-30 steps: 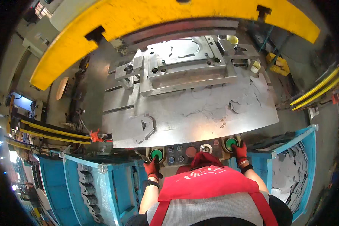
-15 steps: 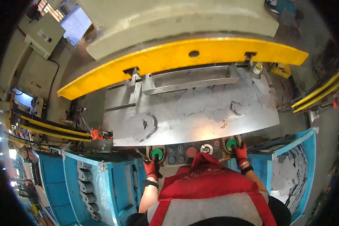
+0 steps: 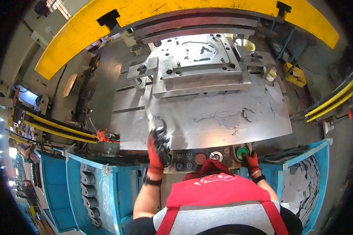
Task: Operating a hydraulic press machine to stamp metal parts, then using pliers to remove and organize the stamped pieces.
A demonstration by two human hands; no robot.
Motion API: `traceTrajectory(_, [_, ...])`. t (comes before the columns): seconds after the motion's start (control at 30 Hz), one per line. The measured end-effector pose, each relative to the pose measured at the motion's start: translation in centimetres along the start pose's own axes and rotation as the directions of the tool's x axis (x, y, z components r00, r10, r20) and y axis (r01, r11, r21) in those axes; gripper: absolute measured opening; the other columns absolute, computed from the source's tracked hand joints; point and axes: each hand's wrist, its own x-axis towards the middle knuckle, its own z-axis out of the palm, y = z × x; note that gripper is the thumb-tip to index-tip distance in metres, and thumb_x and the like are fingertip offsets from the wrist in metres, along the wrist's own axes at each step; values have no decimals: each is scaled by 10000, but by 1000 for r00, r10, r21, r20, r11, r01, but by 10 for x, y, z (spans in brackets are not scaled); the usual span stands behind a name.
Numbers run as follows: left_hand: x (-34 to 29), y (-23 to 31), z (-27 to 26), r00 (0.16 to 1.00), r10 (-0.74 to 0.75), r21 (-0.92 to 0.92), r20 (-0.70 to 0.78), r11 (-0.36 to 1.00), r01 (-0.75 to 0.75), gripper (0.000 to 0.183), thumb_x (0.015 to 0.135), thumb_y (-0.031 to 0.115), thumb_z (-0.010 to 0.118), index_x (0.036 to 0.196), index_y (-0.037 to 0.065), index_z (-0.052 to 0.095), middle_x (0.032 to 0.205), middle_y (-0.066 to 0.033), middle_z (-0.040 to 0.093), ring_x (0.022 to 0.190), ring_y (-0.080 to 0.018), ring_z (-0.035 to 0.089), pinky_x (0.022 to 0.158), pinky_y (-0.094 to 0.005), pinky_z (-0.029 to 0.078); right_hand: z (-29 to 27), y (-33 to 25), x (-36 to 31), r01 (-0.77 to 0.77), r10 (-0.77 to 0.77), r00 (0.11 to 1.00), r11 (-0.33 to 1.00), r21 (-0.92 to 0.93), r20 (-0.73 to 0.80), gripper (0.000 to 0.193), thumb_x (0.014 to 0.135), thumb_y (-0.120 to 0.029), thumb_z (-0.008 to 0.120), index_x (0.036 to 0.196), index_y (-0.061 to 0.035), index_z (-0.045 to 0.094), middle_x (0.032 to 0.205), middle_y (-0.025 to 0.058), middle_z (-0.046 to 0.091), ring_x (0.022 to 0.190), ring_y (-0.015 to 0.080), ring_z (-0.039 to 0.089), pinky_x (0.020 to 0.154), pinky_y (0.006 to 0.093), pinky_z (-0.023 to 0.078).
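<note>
My left hand (image 3: 158, 147), in a red and black glove, is closed around a thin, pale strip-like tool (image 3: 150, 119). The tool points away from me over the near left of the metal press table (image 3: 176, 111). Beneath it lies a grey cut sheet piece (image 3: 145, 129), partly hidden by the hand. My right hand (image 3: 252, 162), in a red glove, grips the outer side of a button housing, its thumb at the green push button (image 3: 242, 152). The left green button (image 3: 168, 159) is mostly covered by my left hand and wrist.
A steel die (image 3: 200, 76) sits on the press table below the raised yellow beam (image 3: 223, 13). Thin grey scrap sheets (image 3: 219, 111) lie on the table. Blue bins (image 3: 113, 196) with stacked parts stand left; another blue bin (image 3: 323, 176) holds grey sheets. Yellow-striped rails (image 3: 59, 131) flank the table.
The yellow beam and upper press have risen, uncovering the die. My left hand has left its green button and reached forward over the table with the tool. My right hand has stayed at its button.
</note>
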Motion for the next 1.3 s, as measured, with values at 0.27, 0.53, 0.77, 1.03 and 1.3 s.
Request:
traceTrajectory(0.27, [114, 20, 151, 889, -142, 237, 436, 971, 39, 457, 888, 520, 432, 837, 88, 575, 590, 18, 490, 451, -75, 439, 396, -208, 338, -27, -20, -19, 257, -393, 906, 806, -533, -158, 588, 756, -262, 661, 1234, 3, 445, 1193, 198, 505, 1079, 348, 487, 938, 399, 379])
traceTrajectory(0.53, [152, -1, 171, 928, -42, 341, 371, 935, -94, 457, 877, 523, 458, 764, 90, 552, 575, 13, 506, 454, -92, 469, 401, -223, 372, 15, -158, -65, 577, -691, 716, 669, -468, -105, 306, 795, -102, 567, 1092, -31, 579, 1070, 155, 578, 1008, 312, 523, 900, 380, 388])
traceTrajectory(0.77, [59, 44, 96, 922, -118, 281, 369, 960, 11, 424, 904, 495, 410, 859, 102, 561, 587, 28, 476, 439, -58, 406, 389, -198, 321, 133, -245, -41, 886, -807, 451, 351, -304, 381, 340, 764, -98, 590, 1100, -52, 572, 996, 152, 595, 935, 319, 541, 818, 377, 434])
traceTrajectory(1.03, [-47, 43, -29, 978, -209, 281, -2, 938, 202, 382, 893, 440, 475, 797, 75, 534, 544, 36, 413, 409, -40, 353, 369, -189, 277, 255, -278, 24, 822, -378, 280, -380, -423, 882, 856, 632, -368, 710, 1355, -149, 309, 1311, 110, 403, 1238, 320, 336, 1009, 515, 251])
traceTrajectory(1.3, [-49, 6, -97, 964, -248, 216, -98, 940, 264, 325, 908, 359, 448, 798, 80, 574, 551, 21, 479, 420, -55, 417, 380, -203, 304, 287, -287, 30, 777, -100, 434, -460, -429, 895, 975, 505, -431, 792, 1336, -177, 351, 1259, 151, 444, 1198, 322, 376, 978, 549, 273])
